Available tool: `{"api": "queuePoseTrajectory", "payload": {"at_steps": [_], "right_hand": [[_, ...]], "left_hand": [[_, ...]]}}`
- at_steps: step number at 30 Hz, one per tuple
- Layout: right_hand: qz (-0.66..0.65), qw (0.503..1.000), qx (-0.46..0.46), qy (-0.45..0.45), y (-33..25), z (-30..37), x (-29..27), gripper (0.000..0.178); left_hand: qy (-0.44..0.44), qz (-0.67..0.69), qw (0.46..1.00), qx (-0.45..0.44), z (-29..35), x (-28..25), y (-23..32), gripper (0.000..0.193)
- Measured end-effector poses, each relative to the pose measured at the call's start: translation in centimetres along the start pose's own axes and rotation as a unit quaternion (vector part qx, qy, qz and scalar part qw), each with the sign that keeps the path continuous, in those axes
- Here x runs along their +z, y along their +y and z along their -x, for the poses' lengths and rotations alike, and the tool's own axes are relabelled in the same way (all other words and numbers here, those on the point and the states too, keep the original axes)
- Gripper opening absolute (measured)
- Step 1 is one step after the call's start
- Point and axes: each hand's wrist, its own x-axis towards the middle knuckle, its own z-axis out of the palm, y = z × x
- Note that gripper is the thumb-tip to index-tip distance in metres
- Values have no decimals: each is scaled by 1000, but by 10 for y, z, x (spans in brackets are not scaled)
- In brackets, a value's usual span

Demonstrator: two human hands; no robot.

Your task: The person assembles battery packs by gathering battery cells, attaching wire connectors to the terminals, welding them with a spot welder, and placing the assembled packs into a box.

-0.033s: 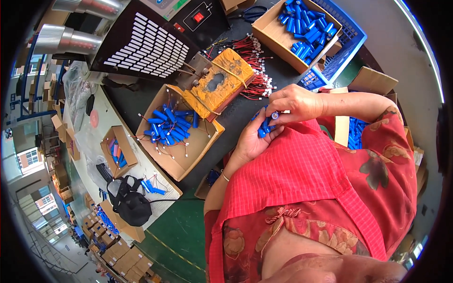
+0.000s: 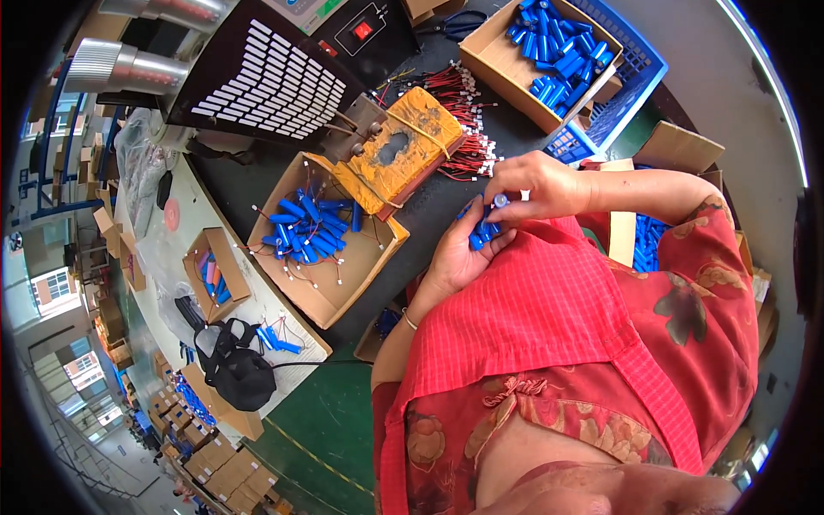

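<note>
My left hand [image 2: 459, 262] is closed around several blue battery cells [image 2: 481, 236], held close to the red apron. Above it, my right hand [image 2: 545, 184] pinches one blue cell [image 2: 500, 201] by its end between thumb and fingers, and its round end face shows. The left fingers are partly hidden behind the cells and the right hand. Just beyond the hands, a bundle of red and black wire leads with white plugs [image 2: 468, 129] lies beside a yellow, strapped block [image 2: 412, 137] with a grey, scorched patch.
A cardboard box [image 2: 322, 305] with wired blue cells stands left of my hands. Loose cells fill another box [image 2: 481, 56] in a blue basket [image 2: 648, 73] at the far right. A perforated black machine [image 2: 266, 86] stands behind; a black bag [image 2: 236, 373] lies on the left table.
The right fingers have lifted and parted slightly, so a gap shows between thumb and fingers behind the pinched cell. The left hand stays nearly in place.
</note>
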Motion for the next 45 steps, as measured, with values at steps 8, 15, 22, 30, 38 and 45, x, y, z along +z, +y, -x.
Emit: {"api": "queuePoseTrajectory", "payload": {"at_steps": [8, 15, 22, 30, 38, 45], "right_hand": [[-109, 944, 309, -48, -26, -4, -2, 33], [326, 929, 162, 70, 38, -24, -22, 12], [521, 813, 259, -28, 75, -48, -2, 14], [476, 837, 252, 93, 23, -57, -48, 19], [8, 962, 228, 151, -6, -24, -40, 16], [-98, 987, 92, 83, -39, -34, -8, 11]], "left_hand": [[-7, -40, 998, 38, 7, 5, -6, 27], [6, -138, 990, 39, 15, 10, -8, 27], [94, -502, 821, 254, 13, 2, -10, 18], [96, -665, 627, 395, 20, 10, 7, 21], [135, -653, 565, 486, 34, 35, 35, 22], [117, -731, 520, 426, 36, 45, 37, 53]]}}
